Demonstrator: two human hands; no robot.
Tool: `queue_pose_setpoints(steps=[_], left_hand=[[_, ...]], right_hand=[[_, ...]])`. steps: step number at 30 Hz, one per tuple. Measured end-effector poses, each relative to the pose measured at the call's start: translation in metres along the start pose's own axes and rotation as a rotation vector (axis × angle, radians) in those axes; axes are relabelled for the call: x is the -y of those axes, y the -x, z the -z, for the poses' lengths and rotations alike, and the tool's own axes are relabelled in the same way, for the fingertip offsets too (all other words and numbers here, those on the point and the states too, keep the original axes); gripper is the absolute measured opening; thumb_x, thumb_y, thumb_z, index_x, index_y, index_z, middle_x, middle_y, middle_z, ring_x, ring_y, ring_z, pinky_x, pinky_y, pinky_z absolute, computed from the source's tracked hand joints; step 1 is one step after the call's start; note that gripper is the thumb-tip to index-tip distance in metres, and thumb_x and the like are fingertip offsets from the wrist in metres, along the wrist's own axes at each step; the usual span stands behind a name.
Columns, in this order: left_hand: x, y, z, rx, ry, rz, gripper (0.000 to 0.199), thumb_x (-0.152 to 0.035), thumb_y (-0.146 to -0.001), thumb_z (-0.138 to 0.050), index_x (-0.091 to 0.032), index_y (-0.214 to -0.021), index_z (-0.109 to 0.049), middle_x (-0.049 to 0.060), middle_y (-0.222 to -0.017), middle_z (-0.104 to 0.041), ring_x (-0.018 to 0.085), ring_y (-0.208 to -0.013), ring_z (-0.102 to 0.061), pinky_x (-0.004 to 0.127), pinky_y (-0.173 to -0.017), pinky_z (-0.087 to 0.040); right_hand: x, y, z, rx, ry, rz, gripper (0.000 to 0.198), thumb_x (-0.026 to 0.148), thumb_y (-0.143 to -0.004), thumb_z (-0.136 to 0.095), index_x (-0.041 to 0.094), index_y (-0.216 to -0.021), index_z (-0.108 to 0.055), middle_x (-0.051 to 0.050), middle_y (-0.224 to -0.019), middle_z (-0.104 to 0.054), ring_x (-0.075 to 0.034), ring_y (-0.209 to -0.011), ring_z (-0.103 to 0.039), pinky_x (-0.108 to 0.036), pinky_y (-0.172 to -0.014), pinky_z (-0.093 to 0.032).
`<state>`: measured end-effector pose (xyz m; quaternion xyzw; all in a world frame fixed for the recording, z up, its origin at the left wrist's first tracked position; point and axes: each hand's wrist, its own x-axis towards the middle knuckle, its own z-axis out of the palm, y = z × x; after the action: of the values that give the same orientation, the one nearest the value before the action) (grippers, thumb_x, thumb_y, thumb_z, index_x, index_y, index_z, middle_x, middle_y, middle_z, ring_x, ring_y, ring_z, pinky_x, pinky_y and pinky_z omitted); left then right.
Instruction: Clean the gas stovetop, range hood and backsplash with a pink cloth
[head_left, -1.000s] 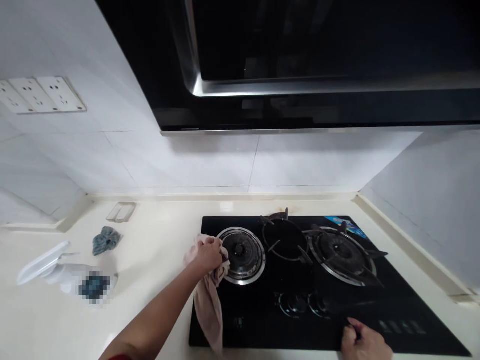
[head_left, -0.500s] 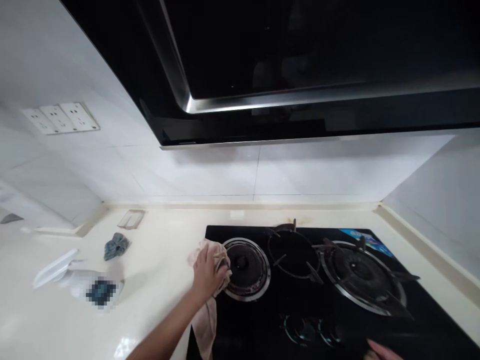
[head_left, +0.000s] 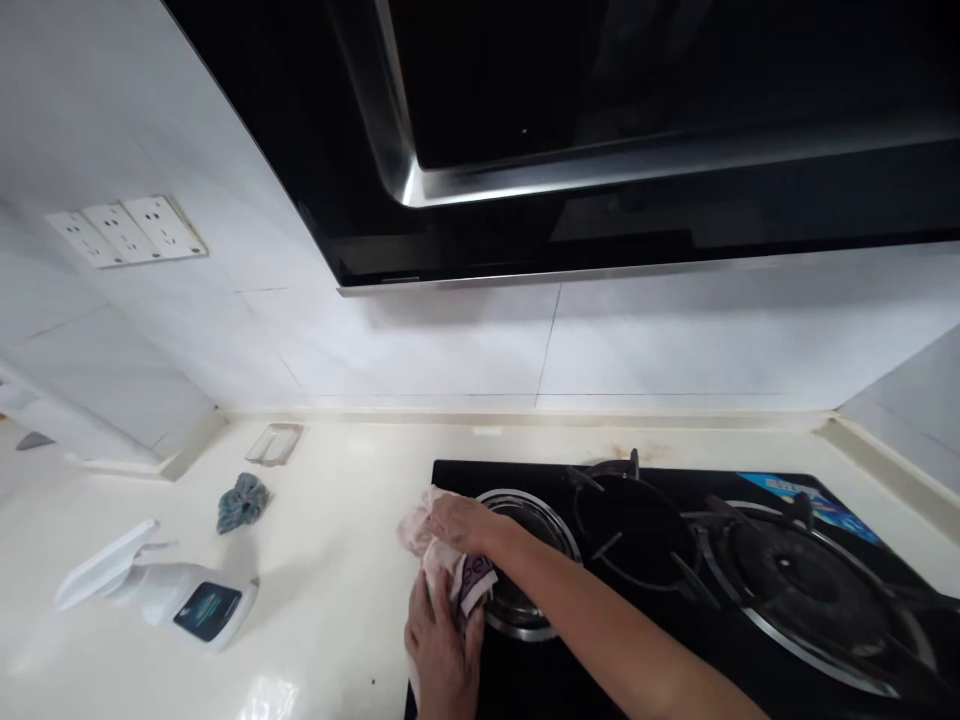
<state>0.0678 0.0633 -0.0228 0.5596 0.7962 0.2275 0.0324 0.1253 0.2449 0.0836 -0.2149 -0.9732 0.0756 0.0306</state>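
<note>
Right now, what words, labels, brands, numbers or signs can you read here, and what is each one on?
"ee", seemingly, in purple on the pink cloth; any other letters there are unclear or folded away.
Dark label on the spray bottle: light print, too small to read.
Blue sticker on the black stove: white characters, too blurred to read.
I can make out no other text.

A pale pink cloth (head_left: 415, 530), crumpled into soft folds, lay across the left edge of the glossy black stove (head_left: 517, 680), partly on its surface and partly beyond it. Dark purple lettering (head_left: 476, 572) showed on one fold, at the near left of the stove's left burner (head_left: 534, 515), a dark round dish ringed in shiny metal.
</note>
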Motion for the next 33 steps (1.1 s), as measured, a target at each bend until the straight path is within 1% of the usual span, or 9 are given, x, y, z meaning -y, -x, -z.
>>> queue_pose_setpoints(steps=[2,6,8,11,16,21,25,29,33], left_hand=[[-0.007,-0.026,0.009,0.023,0.02,-0.03,0.064,-0.03,-0.095,-0.042,-0.025,-0.155,-0.022,0.012,-0.159,-0.033,0.027,-0.146,-0.03,0.05,-0.115,-0.034],[-0.023,-0.096,0.028,0.155,-0.022,-0.049,0.052,-0.015,-0.092,-0.041,-0.026,-0.143,-0.051,0.008,-0.151,-0.043,0.024,-0.141,-0.036,0.039,-0.117,-0.032],[-0.033,-0.127,0.032,0.169,-0.027,-0.048,0.05,-0.016,-0.092,-0.044,-0.033,-0.136,-0.058,0.007,-0.15,-0.042,0.026,-0.141,-0.035,0.042,-0.116,-0.033],[-0.052,-0.159,0.031,0.197,-0.027,-0.057,0.045,-0.021,-0.092,-0.048,-0.041,-0.13,-0.061,0.005,-0.149,-0.041,0.032,-0.138,-0.036,0.05,-0.107,-0.04],[-0.087,-0.19,0.024,0.276,-0.009,-0.118,0.039,-0.029,-0.095,-0.045,-0.045,-0.126,-0.063,0.005,-0.14,-0.048,0.032,-0.127,-0.044,0.054,-0.099,-0.045],[-0.112,-0.198,0.017,0.379,0.044,-0.223,0.04,-0.028,-0.094,-0.045,-0.04,-0.129,-0.061,0.008,-0.135,-0.052,0.031,-0.12,-0.049,0.054,-0.095,-0.047],[-0.114,-0.186,0.015,0.404,0.073,-0.289,0.045,-0.049,-0.091,-0.053,-0.039,-0.135,-0.055,0.009,-0.133,-0.052,0.032,-0.121,-0.05,0.053,-0.096,-0.046],[-0.09,-0.175,0.019,0.346,0.058,-0.266,0.043,-0.047,-0.091,-0.055,-0.033,-0.132,-0.058,0.009,-0.125,-0.051,0.027,-0.116,-0.054,0.041,-0.098,-0.045],[-0.053,-0.156,0.027,0.294,0.018,-0.217,0.038,-0.042,-0.096,-0.05,-0.033,-0.132,-0.057,0.008,-0.12,-0.05,0.024,-0.108,-0.058,0.034,-0.089,-0.049]], right_hand=[[-0.018,0.011,0.0,0.04,-0.003,-0.049,0.029,0.023,-0.097,-0.044,0.016,-0.094,-0.072,-0.011,-0.099,-0.072,-0.022,-0.099,-0.063,-0.033,-0.093,-0.045],[-0.053,0.053,0.013,0.074,0.001,-0.233,0.035,0.024,-0.099,-0.038,0.016,-0.119,-0.067,-0.015,-0.121,-0.067,-0.026,-0.115,-0.058,-0.039,-0.1,-0.041],[-0.064,0.071,0.018,0.089,0.001,-0.352,0.04,0.026,-0.101,-0.034,0.017,-0.129,-0.061,-0.017,-0.124,-0.064,-0.028,-0.114,-0.059,-0.042,-0.096,-0.044],[-0.069,0.086,0.018,0.115,-0.016,-0.515,0.041,0.024,-0.1,-0.033,0.014,-0.13,-0.06,-0.02,-0.121,-0.064,-0.03,-0.108,-0.063,-0.041,-0.088,-0.048],[-0.068,0.097,0.02,0.112,-0.035,-0.632,0.041,0.017,-0.098,-0.034,0.016,-0.13,-0.058,-0.018,-0.128,-0.061,-0.03,-0.118,-0.057,-0.044,-0.096,-0.044],[-0.069,0.112,0.022,0.118,0.007,-0.663,0.038,0.018,-0.098,-0.034,0.019,-0.125,-0.061,-0.016,-0.132,-0.059,-0.031,-0.126,-0.049,-0.051,-0.101,-0.036],[-0.068,0.116,0.018,0.109,0.054,-0.692,0.039,0.017,-0.096,-0.034,0.016,-0.118,-0.065,-0.018,-0.134,-0.057,-0.032,-0.127,-0.046,-0.048,-0.101,-0.034],[-0.07,0.103,0.017,0.087,0.041,-0.731,0.041,0.026,-0.098,-0.032,0.014,-0.115,-0.067,-0.019,-0.124,-0.064,-0.031,-0.119,-0.054,-0.045,-0.097,-0.037],[-0.06,0.073,0.015,0.008,0.025,-0.794,0.053,0.045,-0.101,-0.028,0.014,-0.127,-0.062,-0.02,-0.119,-0.067,-0.033,-0.114,-0.058,-0.048,-0.096,-0.037]])
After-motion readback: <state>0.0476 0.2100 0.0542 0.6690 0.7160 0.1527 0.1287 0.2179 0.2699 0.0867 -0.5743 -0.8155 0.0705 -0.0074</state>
